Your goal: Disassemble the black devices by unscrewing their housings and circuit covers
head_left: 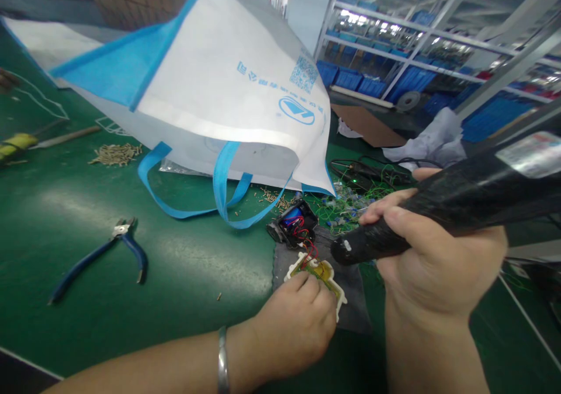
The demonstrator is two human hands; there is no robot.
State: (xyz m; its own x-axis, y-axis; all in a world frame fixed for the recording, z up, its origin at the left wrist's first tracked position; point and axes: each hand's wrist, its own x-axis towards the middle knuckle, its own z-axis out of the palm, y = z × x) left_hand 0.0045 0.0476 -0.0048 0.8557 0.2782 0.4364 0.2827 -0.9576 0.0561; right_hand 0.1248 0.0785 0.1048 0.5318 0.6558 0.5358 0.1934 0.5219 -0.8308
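My right hand [433, 253] is wrapped round a thick black electric screwdriver [456, 201], whose tapered nose points down and left. No bit can be made out at its tip. Below the nose, my left hand [298, 318] has its fingers curled over a white plastic housing part [340, 293] with a board in it, and covers much of it. Red wires run from that part to an open black casing [302, 221] with a blue component inside. A dark grey cloth [355, 300] lies under the white part.
A large white and blue bag [228, 72] lies behind the work, its handles drooping onto the green table [188, 300]. Blue-handled pliers [114, 236] lie at left. Small screws [116, 154] form piles. Green-wired parts [346, 207] are heaped at right; shelves [407, 61] stand beyond.
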